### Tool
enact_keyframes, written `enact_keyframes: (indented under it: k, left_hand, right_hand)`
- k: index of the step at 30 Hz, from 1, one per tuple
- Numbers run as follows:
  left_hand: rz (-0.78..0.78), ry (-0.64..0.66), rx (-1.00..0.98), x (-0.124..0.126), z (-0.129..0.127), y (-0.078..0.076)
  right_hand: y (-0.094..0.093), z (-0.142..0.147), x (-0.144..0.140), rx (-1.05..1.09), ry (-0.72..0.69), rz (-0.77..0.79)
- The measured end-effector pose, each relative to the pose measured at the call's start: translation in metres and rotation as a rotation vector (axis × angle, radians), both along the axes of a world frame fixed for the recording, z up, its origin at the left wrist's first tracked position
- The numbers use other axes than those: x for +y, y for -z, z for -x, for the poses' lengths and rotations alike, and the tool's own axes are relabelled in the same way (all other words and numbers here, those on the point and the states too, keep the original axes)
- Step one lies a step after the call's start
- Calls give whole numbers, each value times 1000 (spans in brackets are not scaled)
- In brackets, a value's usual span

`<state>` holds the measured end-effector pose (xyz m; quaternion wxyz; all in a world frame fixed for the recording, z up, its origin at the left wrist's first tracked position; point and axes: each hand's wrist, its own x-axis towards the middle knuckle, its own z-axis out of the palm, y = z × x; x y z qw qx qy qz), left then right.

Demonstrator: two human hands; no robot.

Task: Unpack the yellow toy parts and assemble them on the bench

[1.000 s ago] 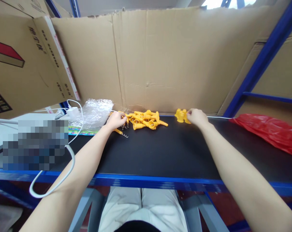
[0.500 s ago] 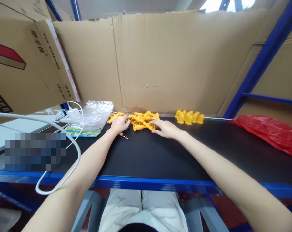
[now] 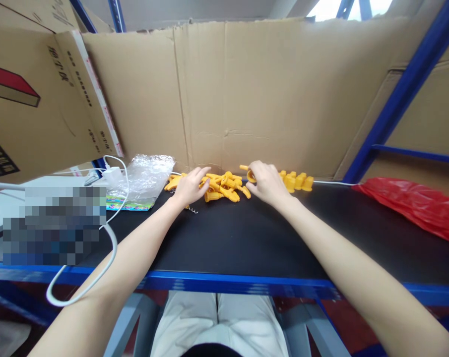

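A heap of yellow plastic funnel-shaped parts (image 3: 221,187) lies at the back of a black shelf top (image 3: 246,233). My left hand (image 3: 190,186) rests on the heap's left side, fingers spread over the parts; whether it grips one I cannot tell. Raised just above the heap's right end, my right hand (image 3: 267,182) pinches one yellow part (image 3: 249,174). A row of upright yellow parts (image 3: 296,181) stands behind and to the right of that hand. A small metal spring (image 3: 190,209) lies on the black surface near my left wrist.
A cardboard sheet (image 3: 246,94) walls off the back. A clear plastic bag (image 3: 147,174) and a white charger with cable (image 3: 111,174) lie at the left, a red plastic bag (image 3: 414,204) at the right. A cardboard box (image 3: 34,99) stands left. A blue shelf post (image 3: 403,94) rises at right.
My right hand left the upright row, came to the heap, and has now lifted one yellow part up and to the right. My left hand stayed on the heap, fingers shifting.
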<state>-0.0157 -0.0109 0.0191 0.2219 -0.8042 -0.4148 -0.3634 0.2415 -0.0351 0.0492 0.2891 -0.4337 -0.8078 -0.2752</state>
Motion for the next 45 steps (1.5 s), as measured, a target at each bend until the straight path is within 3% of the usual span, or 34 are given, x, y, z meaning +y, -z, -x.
enact_keyframes:
  k: [6,9,15,19,24,29,35,45]
  left_hand:
    - [-60,54,78,-15,-22,-2]
    - [-10,4,95,-15,-24,0]
    - [-22,-37,98,-10,-22,2]
    - [-18,-1,-7,-10,-22,-1]
    - [15,32,18,-11,-21,-2]
    - [40,-38,-36,-11,-20,-4]
    - [-12,-66,15,-14,-21,-6]
    - [-8,-83,56,-14,-26,-3]
  right_hand:
    - [1,6,-1,-7,-357,-230]
    - [3,9,-1,-71,-417,-272]
    - [6,9,0,-132,-391,-272]
    - [4,10,-3,-198,-423,-331]
    - [3,14,-7,-222,-443,-369]
    - [4,17,-8,-146,-377,-250]
    - [10,18,-7,-62,-156,-68]
    - [8,18,-9,-49,-124,26]
